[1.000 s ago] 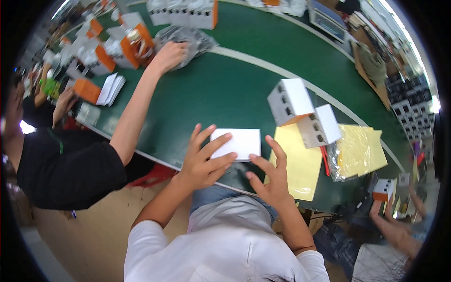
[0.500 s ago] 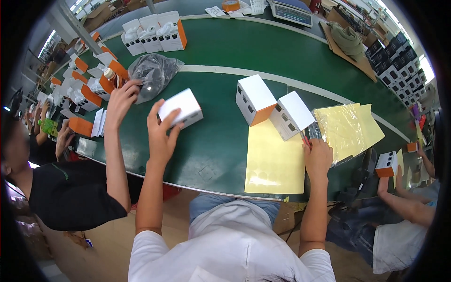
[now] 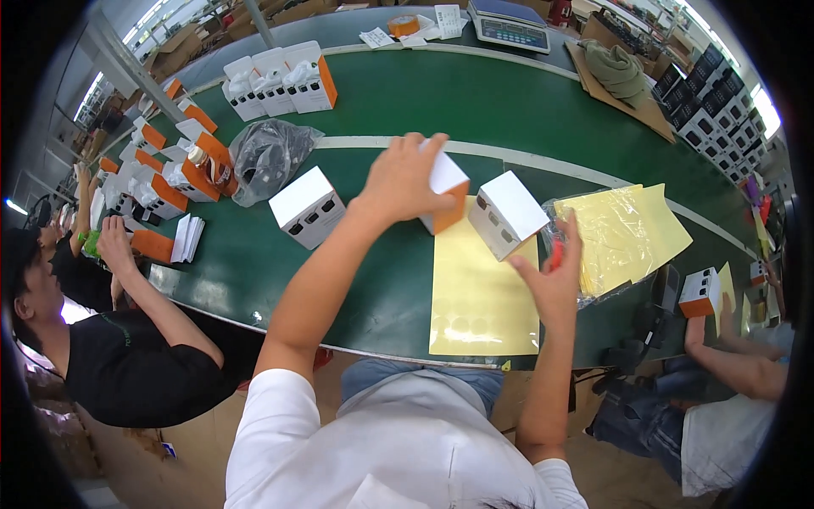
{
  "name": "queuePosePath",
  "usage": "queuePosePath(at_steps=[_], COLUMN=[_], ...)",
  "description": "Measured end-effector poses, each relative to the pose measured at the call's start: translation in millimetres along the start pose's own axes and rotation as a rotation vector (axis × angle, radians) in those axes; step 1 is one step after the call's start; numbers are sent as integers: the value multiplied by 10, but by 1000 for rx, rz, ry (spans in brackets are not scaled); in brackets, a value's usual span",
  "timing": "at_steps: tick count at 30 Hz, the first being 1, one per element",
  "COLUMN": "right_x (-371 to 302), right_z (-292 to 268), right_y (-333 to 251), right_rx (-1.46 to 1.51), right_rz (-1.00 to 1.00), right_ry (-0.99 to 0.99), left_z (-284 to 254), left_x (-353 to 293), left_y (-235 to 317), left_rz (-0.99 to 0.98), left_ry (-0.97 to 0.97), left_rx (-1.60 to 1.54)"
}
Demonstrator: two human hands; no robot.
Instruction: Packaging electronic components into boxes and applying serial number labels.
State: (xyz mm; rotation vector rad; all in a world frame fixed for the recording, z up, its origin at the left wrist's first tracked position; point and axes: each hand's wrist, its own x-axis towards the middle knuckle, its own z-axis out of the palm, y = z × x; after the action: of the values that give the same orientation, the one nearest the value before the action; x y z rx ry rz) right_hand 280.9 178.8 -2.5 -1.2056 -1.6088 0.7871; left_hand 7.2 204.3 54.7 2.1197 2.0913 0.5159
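My left hand (image 3: 400, 182) reaches across and is closed over a white box (image 3: 448, 176) with an orange side, gripping it from above. A second white box (image 3: 509, 216), with dark device pictures on its side, stands just right of it on a yellow sheet (image 3: 485, 305) of round stickers. Beside that box is my right hand (image 3: 549, 284), thumb and forefinger spread, with a small red-handled tool (image 3: 556, 254) held against the palm; its tip is hidden. Another white box (image 3: 309, 208) stands on the green table left of my left forearm.
More yellow sheets (image 3: 632, 233) in clear plastic lie at right. A grey plastic bag (image 3: 271, 157), a bottle (image 3: 212, 171) and several open boxes (image 3: 280, 85) stand at left and far left. A co-worker (image 3: 127, 356) sits left; another person's arm (image 3: 733, 365) shows at right.
My left hand has let go of the box at left, now standing on the table, and moved right onto the orange-sided box. My right hand's fingers have spread. The co-worker's hand has drawn back.
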Motion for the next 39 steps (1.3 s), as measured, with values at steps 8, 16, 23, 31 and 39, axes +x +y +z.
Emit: queuePosePath(at_steps=[8,16,23,31,39], right_x=[506,1131,431,-299,-413], right_z=[623,1362,230,-371,-589], right_y=[30,-138,-196,-65,131], right_rx=[1,-35,123,129,146], right_rz=[-41,-94,37,286,363], right_ry=[-99,-483,-628,-520,-450], left_z=[28,506,704,690,557], left_x=[-279,-1231,-1939,-1301,-1149], left_y=[-787,38,14,-74,-425], left_rz=[-105,622,569,263,408], left_ry=[253,-215,-271,-101,-373], left_rx=[347,-234,-252,-400,-121])
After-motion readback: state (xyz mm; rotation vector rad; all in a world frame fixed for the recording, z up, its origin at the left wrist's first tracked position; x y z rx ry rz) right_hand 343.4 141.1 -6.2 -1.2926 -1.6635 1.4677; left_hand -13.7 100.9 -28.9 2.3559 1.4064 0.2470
